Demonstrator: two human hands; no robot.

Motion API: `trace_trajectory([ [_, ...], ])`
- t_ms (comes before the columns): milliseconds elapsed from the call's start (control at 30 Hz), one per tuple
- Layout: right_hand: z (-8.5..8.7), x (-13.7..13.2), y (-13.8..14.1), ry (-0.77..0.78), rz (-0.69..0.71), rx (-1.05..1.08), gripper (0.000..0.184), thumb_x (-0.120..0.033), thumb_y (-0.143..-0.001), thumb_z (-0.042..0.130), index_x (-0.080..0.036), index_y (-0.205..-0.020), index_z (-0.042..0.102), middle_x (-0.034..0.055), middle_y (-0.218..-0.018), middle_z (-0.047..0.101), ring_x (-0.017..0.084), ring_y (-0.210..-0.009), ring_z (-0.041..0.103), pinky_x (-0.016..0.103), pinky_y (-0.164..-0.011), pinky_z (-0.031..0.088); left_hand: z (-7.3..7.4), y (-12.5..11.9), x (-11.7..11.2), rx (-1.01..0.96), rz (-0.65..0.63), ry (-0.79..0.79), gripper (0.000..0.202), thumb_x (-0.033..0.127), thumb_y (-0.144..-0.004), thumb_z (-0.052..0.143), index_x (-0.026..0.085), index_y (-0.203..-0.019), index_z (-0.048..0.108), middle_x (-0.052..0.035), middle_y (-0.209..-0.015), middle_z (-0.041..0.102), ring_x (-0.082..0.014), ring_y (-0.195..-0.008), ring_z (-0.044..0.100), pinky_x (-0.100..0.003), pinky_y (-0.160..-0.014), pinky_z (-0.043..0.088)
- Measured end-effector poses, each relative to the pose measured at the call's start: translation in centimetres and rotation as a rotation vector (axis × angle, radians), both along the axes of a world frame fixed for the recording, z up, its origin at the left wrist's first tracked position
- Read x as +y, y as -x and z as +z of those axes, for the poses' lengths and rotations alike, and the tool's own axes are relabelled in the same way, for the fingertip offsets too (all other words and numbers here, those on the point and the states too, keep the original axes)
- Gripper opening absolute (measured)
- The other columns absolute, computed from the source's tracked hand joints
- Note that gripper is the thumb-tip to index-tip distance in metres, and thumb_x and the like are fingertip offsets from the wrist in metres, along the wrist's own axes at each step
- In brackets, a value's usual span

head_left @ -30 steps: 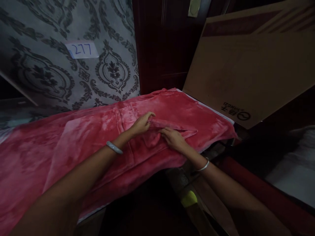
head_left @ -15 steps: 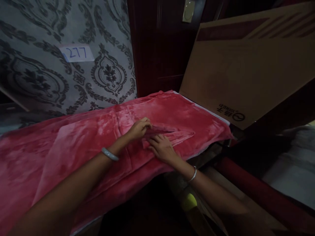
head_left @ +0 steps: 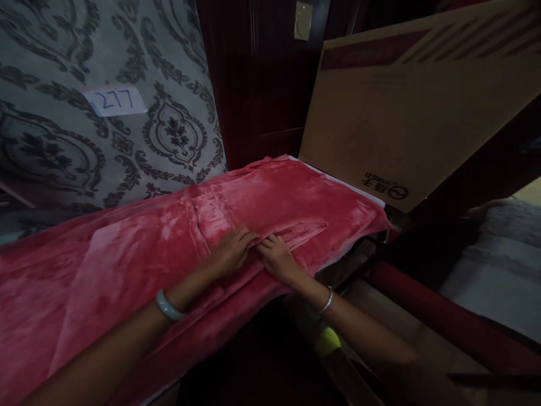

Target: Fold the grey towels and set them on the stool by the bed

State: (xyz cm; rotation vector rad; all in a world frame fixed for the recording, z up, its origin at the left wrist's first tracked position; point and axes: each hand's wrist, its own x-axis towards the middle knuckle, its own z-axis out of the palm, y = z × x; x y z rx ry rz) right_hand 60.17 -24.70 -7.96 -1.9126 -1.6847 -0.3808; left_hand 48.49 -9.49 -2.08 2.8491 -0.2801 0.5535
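A plush red cloth (head_left: 139, 248) is spread over a long surface that runs from lower left to mid right. My left hand (head_left: 230, 254) lies flat on it with the fingers stretched out, next to a fold in the cloth (head_left: 296, 232). My right hand (head_left: 276, 258) rests palm down beside the left one, fingertips nearly touching, fingers extended on the same fold. A pale bangle (head_left: 168, 307) circles my left wrist and a thin silver bracelet (head_left: 326, 301) my right.
A large cardboard box (head_left: 406, 107) leans at the right end of the cloth. Behind are patterned wallpaper with a paper label reading 277 (head_left: 114, 100) and a dark wooden door (head_left: 257, 84). A yellow-green object (head_left: 327, 341) sits below, and pale bedding (head_left: 499, 270) at right.
My left hand has let go of the pinched fold and flattened. Both hands have slid toward me along the cloth and now lie side by side. The view has shifted slightly.
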Motion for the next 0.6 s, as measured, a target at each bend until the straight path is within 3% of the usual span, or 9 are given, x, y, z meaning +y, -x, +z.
trace_trajectory([
  [133,0.0,-0.1,0.1,-0.067,-0.004,0.027,0.030,-0.008,-0.095,0.051,-0.020,-0.112,0.072,0.0098,-0.106,0.071,0.025,-0.096,0.054,0.039,-0.081,0.045,0.3,0.5,-0.1,0.021,0.003,0.044,0.043,0.015,-0.084,0.059,0.018,-0.126,0.057,-0.0111,-0.115,0.063,-0.0257,-0.108,0.059,-0.042,-0.093,0.052],
  [300,0.4,-0.7,-0.1,-0.040,-0.073,-0.002,0.024,-0.012,-0.095,0.055,-0.020,-0.109,0.073,0.0106,-0.102,0.072,0.027,-0.101,0.055,0.042,-0.084,0.044,-0.5,0.1,0.4,0.046,0.005,-0.054,0.037,0.020,-0.087,0.062,0.017,-0.123,0.058,-0.0140,-0.119,0.063,-0.0292,-0.113,0.059,-0.048,-0.099,0.051],
  [433,0.1,-2.8,-2.2,-0.057,-0.139,-0.023,0.031,-0.013,-0.097,0.050,-0.021,-0.115,0.073,0.0118,-0.111,0.072,0.027,-0.106,0.057,0.045,-0.092,0.044,-1.5,-0.2,1.0,0.039,0.081,-0.107,0.029,0.009,-0.087,0.051,0.017,-0.112,0.062,-0.0137,-0.114,0.066,-0.0277,-0.108,0.063,-0.047,-0.098,0.052],
  [600,-0.7,-6.4,-6.0,-0.102,-0.286,-0.077,0.034,-0.015,-0.096,0.048,-0.019,-0.121,0.071,0.0138,-0.120,0.070,0.029,-0.116,0.056,0.049,-0.102,0.041,-1.4,-0.4,1.5,0.001,0.138,-0.074,0.024,0.010,-0.086,0.051,0.018,-0.106,0.063,-0.0115,-0.106,0.068,-0.0251,-0.099,0.065,-0.042,-0.091,0.055],
])
